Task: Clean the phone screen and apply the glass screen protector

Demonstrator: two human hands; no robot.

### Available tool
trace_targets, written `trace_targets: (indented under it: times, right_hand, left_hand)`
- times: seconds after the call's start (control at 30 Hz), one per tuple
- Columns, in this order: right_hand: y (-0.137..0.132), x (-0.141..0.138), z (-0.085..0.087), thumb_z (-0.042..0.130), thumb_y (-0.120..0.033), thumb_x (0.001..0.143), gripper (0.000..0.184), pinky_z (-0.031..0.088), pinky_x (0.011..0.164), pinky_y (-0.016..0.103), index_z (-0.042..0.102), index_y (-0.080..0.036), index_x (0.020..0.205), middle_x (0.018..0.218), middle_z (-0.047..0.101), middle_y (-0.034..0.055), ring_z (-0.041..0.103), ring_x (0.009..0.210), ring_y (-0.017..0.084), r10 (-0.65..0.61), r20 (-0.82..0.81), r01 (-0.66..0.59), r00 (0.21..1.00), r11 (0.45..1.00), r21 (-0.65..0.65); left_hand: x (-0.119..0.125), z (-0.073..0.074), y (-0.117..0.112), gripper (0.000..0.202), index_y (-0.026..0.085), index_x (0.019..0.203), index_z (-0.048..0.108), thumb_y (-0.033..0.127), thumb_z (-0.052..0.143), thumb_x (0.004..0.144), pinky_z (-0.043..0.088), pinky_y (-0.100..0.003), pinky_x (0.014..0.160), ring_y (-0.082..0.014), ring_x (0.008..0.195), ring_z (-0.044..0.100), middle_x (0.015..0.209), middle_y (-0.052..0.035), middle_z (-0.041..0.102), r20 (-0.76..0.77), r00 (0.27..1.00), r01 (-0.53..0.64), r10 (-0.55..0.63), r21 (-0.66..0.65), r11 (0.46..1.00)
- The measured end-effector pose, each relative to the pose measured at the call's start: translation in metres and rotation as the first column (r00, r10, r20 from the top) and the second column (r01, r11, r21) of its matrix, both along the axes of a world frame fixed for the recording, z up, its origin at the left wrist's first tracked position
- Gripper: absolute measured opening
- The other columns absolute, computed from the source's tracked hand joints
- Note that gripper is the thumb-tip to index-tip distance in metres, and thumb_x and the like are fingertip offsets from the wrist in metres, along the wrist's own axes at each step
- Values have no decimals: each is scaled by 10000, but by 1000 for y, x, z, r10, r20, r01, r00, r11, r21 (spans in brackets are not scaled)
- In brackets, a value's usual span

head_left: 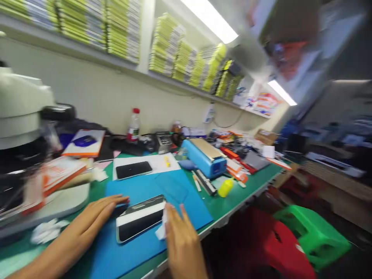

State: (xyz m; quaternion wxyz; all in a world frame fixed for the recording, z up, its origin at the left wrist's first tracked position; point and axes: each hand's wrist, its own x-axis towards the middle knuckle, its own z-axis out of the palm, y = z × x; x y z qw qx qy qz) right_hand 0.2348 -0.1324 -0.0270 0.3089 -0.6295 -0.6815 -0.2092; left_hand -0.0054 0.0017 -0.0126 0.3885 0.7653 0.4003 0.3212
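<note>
The right hand partly hides a white tissue; the left edge crops a white device.

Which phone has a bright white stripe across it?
The nearer phone, on the blue mat between the left hand and right hand; the other phone, on the white sheet, shows no stripe.

1 phone lies on the mat, between left hand and right hand; behind lies another phone.

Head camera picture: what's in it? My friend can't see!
A person's left hand and right hand flank a shiny phone on a blue mat, white tissue at the right hand. Behind are another phone and yellow stacks on a shelf.
</note>
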Motion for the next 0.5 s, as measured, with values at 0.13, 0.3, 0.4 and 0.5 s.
trace_targets:
  times: [0.13, 0.3, 0.4, 0.5]
  right_hand:
    - [1, 4, 14, 508, -198, 1067, 625, 453, 1232, 510, 328, -73, 1652, 1519, 599, 142, 559, 1439, 302, 146, 130, -137, 981, 988, -75]
    - [10, -3, 21, 500, -252, 1079, 569, 538, 1165, 479, 427, -21, 1594, 1499, 614, 149, 577, 1417, 321, 162, 193, -140, 968, 982, -123]
    - [31, -9, 28, 459, -326, 1104, 508, 597, 1087, 495, 562, -44, 1513, 1459, 650, 135, 573, 1408, 367, 49, 158, -31, 986, 993, -113]
    - [48, -38, 33, 472, -367, 1094, 517, 619, 1055, 467, 622, -29, 1455, 1457, 651, 136, 606, 1371, 385, 137, 139, -116, 981, 982, -146]
  left_hand:
    - [-10, 13, 9, 556, 306, 1163, 760, 684, 367, 1055, 431, -445, 1183, -288, 1258, 638, 1246, -17, 760, 98, 993, -52, 72, -193, 980]
    - [-5, 19, 13, 548, 266, 1055, 761, 657, 378, 1062, 469, -418, 1069, -282, 1135, 655, 1103, -41, 772, 152, 986, -33, 63, -193, 981]
    - [-5, 20, 11, 521, 263, 1035, 765, 637, 403, 1063, 470, -398, 1037, -271, 1109, 648, 1098, -38, 765, 160, 986, -13, 45, -192, 981]
    - [-5, 21, 11, 512, 260, 1043, 756, 613, 387, 1073, 463, -385, 1023, -257, 1093, 645, 1088, -33, 758, 168, 985, -14, 49, -203, 979]
